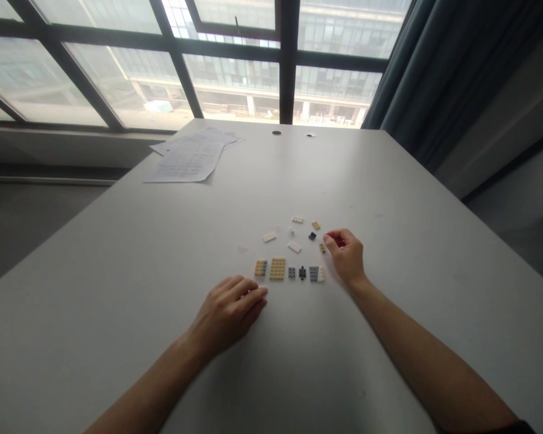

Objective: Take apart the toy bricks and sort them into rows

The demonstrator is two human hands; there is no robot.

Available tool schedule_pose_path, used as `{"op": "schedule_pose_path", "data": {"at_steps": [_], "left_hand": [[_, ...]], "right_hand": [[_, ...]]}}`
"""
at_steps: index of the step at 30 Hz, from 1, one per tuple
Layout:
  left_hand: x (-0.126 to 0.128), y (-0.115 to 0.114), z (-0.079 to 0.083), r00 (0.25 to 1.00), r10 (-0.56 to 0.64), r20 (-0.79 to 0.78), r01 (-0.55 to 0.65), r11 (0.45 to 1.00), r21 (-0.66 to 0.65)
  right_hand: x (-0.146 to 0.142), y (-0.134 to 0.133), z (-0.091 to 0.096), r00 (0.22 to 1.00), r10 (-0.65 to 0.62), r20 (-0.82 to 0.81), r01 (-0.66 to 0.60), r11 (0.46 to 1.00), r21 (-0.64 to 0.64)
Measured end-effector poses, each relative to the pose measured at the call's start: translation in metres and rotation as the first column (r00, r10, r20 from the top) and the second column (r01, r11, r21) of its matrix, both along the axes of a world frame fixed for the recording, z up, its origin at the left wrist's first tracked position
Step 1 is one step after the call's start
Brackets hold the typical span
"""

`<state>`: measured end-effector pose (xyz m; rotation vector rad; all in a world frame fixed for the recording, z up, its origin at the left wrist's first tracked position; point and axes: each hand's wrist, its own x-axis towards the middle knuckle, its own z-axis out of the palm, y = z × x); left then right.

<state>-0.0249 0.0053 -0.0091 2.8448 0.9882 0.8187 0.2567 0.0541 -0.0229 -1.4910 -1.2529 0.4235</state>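
My left hand (230, 307) rests on the table with its fingers curled and pressed together, just below the left end of a row of small building bricks; its palm side is hidden. In that row lie a tan and grey brick piece (260, 268), a larger tan plate (277, 269), a small grey piece (292, 273), a dark piece with side pegs (302, 273) and a grey and white piece (317, 273). My right hand (346, 252) is closed, thumb against index finger, beside a small tan brick (322, 248). Anything in its pinch is too small to make out.
Behind the row are scattered two flat white tiles (294, 246), a cream studded strip (297, 220), a tan plate (315, 225), a black piece (312, 235) and a tiny white piece (292, 231). Paper sheets (187, 160) lie at the far left of the white table (117, 289).
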Motion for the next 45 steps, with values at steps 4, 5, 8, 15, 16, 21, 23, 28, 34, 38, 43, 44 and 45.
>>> {"op": "schedule_pose_path", "data": {"at_steps": [4, 5, 8, 15, 16, 21, 23, 28, 34, 38, 43, 44, 45], "left_hand": [[0.001, 0.005, 0.006, 0.996, 0.033, 0.081, -0.031, 0.999, -0.026], [0.001, 0.009, 0.009, 0.994, 0.053, 0.099, -0.049, 0.998, -0.044], [0.001, 0.034, 0.016, 0.982, 0.16, 0.098, -0.146, 0.98, -0.138], [0.022, 0.107, 0.016, 0.901, 0.423, -0.093, -0.427, 0.836, -0.343], [0.028, 0.111, 0.015, 0.895, 0.433, -0.107, -0.441, 0.826, -0.351], [0.051, 0.114, 0.015, 0.863, 0.484, -0.147, -0.502, 0.786, -0.361], [0.054, 0.114, 0.017, 0.856, 0.495, -0.149, -0.512, 0.772, -0.376], [0.049, 0.107, 0.02, 0.853, 0.512, -0.1, -0.504, 0.757, -0.416], [0.053, 0.072, 0.036, 0.843, 0.422, 0.334, -0.337, 0.898, -0.283], [0.064, 0.051, 0.05, 0.858, 0.097, 0.505, -0.15, 0.987, 0.065], [0.069, 0.041, 0.052, 0.878, -0.073, 0.474, -0.086, 0.948, 0.306], [0.069, 0.04, 0.052, 0.883, -0.084, 0.461, -0.076, 0.945, 0.318], [0.069, 0.04, 0.051, 0.887, -0.094, 0.452, -0.065, 0.944, 0.324]], "right_hand": [[-0.001, 0.001, -0.001, 1.0, -0.006, -0.018, 0.006, 1.0, -0.005], [-0.001, 0.001, -0.001, 1.0, -0.003, -0.022, 0.003, 1.0, -0.007], [-0.001, 0.001, -0.001, 1.0, 0.004, -0.027, -0.004, 1.0, -0.012], [-0.002, 0.002, 0.001, 1.0, -0.009, -0.02, 0.009, 1.0, -0.016], [-0.003, 0.002, 0.002, 1.0, -0.01, -0.022, 0.01, 1.0, -0.017], [-0.003, 0.002, 0.002, 1.0, -0.004, -0.026, 0.004, 1.0, -0.012], [-0.003, 0.003, 0.002, 1.0, -0.001, -0.02, 0.0, 1.0, -0.014], [-0.003, 0.002, 0.001, 1.0, 0.006, -0.006, -0.006, 1.0, -0.009], [-0.015, -0.003, 0.012, 0.998, 0.045, -0.04, -0.044, 0.998, 0.036], [-0.034, -0.013, 0.031, 0.938, 0.268, -0.218, -0.272, 0.962, 0.009], [-0.048, -0.028, 0.046, 0.78, 0.517, -0.353, -0.51, 0.852, 0.12], [-0.049, -0.031, 0.048, 0.765, 0.528, -0.369, -0.518, 0.845, 0.135], [-0.05, -0.032, 0.049, 0.752, 0.533, -0.387, -0.522, 0.841, 0.144]]}}
